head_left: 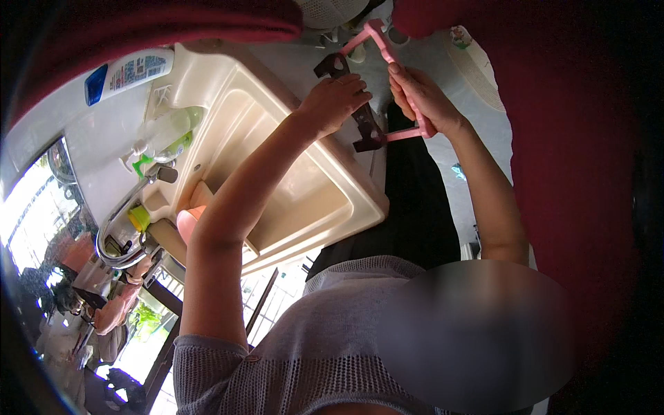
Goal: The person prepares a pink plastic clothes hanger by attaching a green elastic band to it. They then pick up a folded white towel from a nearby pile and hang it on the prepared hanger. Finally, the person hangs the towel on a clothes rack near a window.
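A pink plastic frame (384, 45) with a dark brown bar (367, 126) along one side is held up beside the sink's edge; I cannot tell its exact kind. My right hand (423, 100) is closed round the long pink side of it, thumb on top. Over the dark bar curl the fingers of my left hand (335, 105), covering the bar's middle. My left forearm reaches across the beige sink (297, 187), while the right one stays to the right of it.
By the sink's left side are a curved metal faucet (111, 228), a clear green pump bottle (173, 135), a white bottle with a blue cap (131, 75) and a yellow-green cup (139, 218). An orange-pink item (188, 223) rests inside the sink. Dark red fabric (574, 173) hangs at right.
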{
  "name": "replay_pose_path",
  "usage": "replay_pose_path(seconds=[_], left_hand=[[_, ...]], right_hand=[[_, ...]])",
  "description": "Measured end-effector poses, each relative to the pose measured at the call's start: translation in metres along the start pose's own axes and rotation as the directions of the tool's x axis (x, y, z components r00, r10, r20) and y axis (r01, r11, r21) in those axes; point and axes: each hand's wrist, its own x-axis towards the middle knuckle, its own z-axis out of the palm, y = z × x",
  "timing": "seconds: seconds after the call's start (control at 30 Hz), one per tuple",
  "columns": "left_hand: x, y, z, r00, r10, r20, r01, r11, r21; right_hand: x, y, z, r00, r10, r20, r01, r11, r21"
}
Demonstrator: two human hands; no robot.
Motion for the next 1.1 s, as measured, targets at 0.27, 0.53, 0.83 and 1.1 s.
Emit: replay_pose_path(seconds=[0.27,0.53,0.83,1.1], left_hand=[[-0.014,0.005,-0.015,0.999,-0.04,0.037,0.044,0.993,-0.109],[-0.013,0.001,-0.024,0.997,-0.066,0.033,0.072,0.976,-0.205],[-0.008,0.0,-0.027,0.997,-0.059,-0.053,0.044,0.968,-0.247],[-0.008,0.0,-0.028,0.999,-0.04,-0.024,0.032,0.965,-0.262]], right_hand=[[0.013,0.012,-0.02,0.999,0.03,-0.026,-0.031,0.999,-0.031],[0.027,0.015,-0.032,0.998,0.049,0.047,-0.044,0.994,-0.096],[0.034,0.035,-0.046,0.994,0.105,0.028,-0.101,0.989,-0.11],[0.038,0.047,-0.048,0.992,0.125,0.002,-0.122,0.973,-0.197]])
